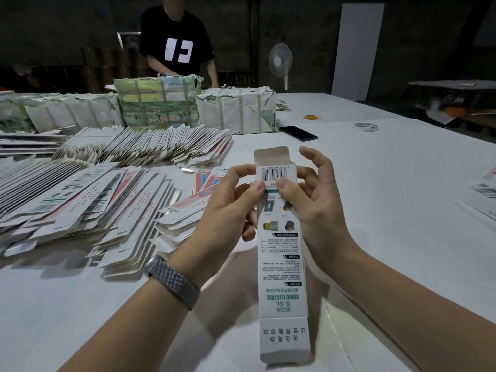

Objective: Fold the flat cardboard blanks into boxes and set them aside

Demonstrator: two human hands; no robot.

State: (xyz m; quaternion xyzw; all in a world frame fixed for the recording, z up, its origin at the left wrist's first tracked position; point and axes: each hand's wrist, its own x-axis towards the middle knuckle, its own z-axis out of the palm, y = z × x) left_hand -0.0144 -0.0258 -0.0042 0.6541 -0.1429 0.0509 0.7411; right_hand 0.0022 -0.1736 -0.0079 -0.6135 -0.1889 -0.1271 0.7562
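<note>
Beyond the left hand (230,200), the far person's (177,41) head is cropped by the top edge — right of the right hand (308,200), a box (483,191) is cropped too.

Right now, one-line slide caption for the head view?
Both hands, left hand and right hand, grip a long printed box, far flap open, beside flat blanks.

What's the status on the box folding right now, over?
Left hand and right hand both pinch the box near its barcode. Far end flap open, not yet tucked. Flat blanks piled left. Nothing in the way.
</note>
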